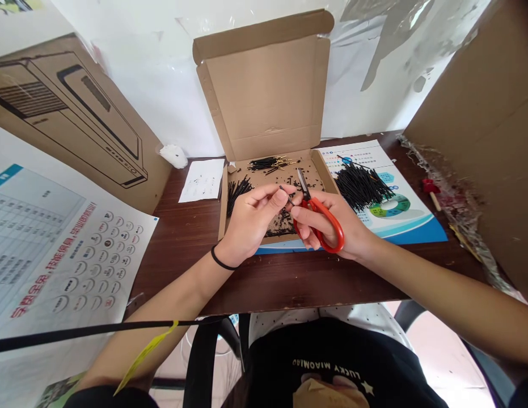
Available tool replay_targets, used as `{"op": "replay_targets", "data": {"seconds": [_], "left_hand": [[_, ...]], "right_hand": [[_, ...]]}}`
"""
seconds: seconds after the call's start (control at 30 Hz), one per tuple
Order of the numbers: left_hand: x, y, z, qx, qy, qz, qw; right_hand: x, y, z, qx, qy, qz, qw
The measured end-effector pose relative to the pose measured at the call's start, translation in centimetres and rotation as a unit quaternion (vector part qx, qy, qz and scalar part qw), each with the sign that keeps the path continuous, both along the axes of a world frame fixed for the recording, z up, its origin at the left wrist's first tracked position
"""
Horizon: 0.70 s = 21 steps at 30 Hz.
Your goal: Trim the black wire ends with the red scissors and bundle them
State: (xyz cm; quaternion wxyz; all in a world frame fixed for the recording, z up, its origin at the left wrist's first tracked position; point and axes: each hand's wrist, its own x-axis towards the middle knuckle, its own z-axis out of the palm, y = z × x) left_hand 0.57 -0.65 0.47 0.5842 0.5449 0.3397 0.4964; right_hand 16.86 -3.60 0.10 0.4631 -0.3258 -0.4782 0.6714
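My left hand (257,218) pinches a thin black stick (290,199) between thumb and fingertips, above the open cardboard box. In my right hand (327,221) are red-handled scissors (332,226), their blades pointing up and away from me. The right fingertips meet the left ones near the stick; whether they also grip it I cannot tell. Beneath both hands, the cardboard box (267,96) has its lid raised. Inside lie a bundle of black sticks with gold-coloured ends (270,164), more black sticks (238,192) at the left wall, and small black scraps (283,221).
A large heap of black sticks (363,186) lies on a printed sheet (400,226) right of the box. Left of it is a small white paper (201,180). Cardboard panels (480,141) and a printed carton (76,113) flank the brown table (182,238).
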Motion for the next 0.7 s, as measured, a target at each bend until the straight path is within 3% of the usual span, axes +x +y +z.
{"op": "replay_targets", "data": {"seconds": [0.27,0.7], "left_hand": [[0.02,-0.18,0.22,-0.005,0.006,-0.006,1.000],[0.03,-0.19,0.28,-0.002,-0.001,-0.024,1.000]], "right_hand": [[-0.19,0.15,0.03,-0.004,-0.029,-0.033,0.999],[-0.21,0.35,-0.36,0.004,-0.031,-0.030,0.999]]}}
